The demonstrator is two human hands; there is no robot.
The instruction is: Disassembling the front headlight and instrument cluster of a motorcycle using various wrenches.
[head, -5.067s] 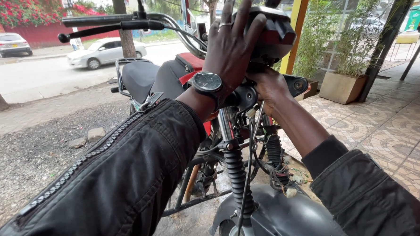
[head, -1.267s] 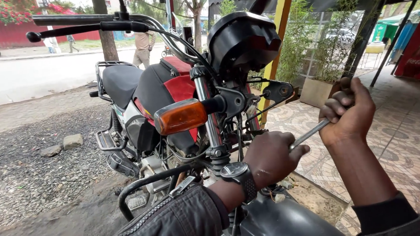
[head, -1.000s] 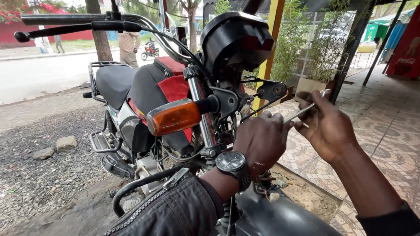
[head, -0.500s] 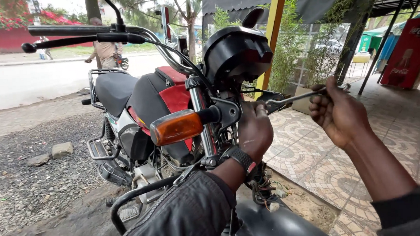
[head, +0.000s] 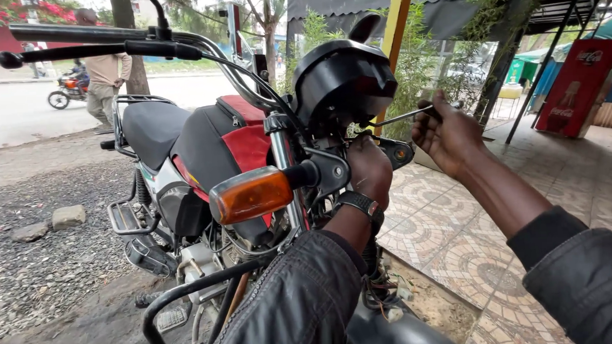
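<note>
The right hand [head: 449, 135] is closed around a thin metal tool [head: 403, 116], a screwdriver by the look of it, whose shaft runs left from the fist to the black headlight housing [head: 343, 81] at the front of the motorcycle [head: 202, 149]. The left hand [head: 369, 170] sits just below that housing, curled against the bracket behind it; whether it grips anything I cannot tell. An orange indicator lamp [head: 250, 194] juts out nearer, left of the wrist.
</note>
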